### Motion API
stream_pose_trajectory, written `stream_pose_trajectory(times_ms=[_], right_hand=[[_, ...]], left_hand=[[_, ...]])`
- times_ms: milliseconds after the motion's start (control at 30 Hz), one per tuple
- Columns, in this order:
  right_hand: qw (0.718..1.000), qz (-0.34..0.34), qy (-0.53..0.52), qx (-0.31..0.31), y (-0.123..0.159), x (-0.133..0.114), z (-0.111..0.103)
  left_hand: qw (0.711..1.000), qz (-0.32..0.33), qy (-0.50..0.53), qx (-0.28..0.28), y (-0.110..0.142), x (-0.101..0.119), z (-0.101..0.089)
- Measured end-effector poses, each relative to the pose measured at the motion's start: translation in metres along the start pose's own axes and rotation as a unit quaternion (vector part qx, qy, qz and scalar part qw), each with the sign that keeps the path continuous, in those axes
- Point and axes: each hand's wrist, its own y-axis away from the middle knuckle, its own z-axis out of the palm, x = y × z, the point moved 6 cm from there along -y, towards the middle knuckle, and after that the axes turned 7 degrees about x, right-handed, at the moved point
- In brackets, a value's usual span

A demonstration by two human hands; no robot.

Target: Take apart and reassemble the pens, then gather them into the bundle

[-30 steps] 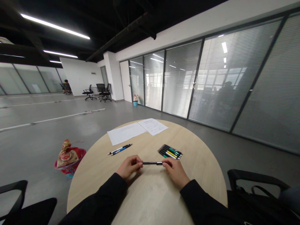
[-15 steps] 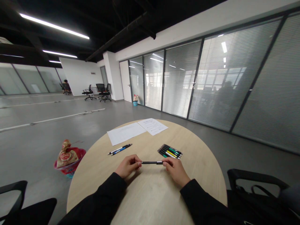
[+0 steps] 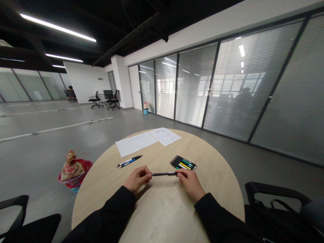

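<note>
A black pen [image 3: 165, 174] lies crosswise between my two hands, just above the near half of the table. My left hand [image 3: 139, 179] pinches its left end, and my right hand [image 3: 189, 182] has its fingers closed on the right end. Just beyond my right hand, a row of several pens [image 3: 183, 162] with black, green, white and yellow barrels lies side by side. Past my left hand, a blue pen [image 3: 128, 163] rests alongside a white and black pen [image 3: 126, 162].
Two printed sheets, a left paper [image 3: 135, 144] and a right paper [image 3: 165, 136], lie at the far edge of the round wooden table [image 3: 157, 216]. A red basket [image 3: 86, 168] holding a bag stands on the floor at left. Black chairs [image 3: 278, 192] flank the table.
The pen has tilted slightly, its right end rising a little, and more of that end shows by my right fingers. Both hands stay in nearly the same place.
</note>
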Motion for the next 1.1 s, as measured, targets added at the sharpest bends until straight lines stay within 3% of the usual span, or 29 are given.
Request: stream_pose_trajectory(times_ms=[700, 1100], right_hand=[[0.996, 0.051, -0.067, 0.016, -0.0025, 0.0058, 0.0020], [0.997, 0.045, -0.063, 0.017, -0.0008, 0.0023, 0.0016]], left_hand=[[1.000, -0.012, 0.017, 0.010, 0.0006, -0.0021, 0.0012], [1.000, -0.007, 0.011, 0.003, 0.0005, -0.0049, 0.0016]])
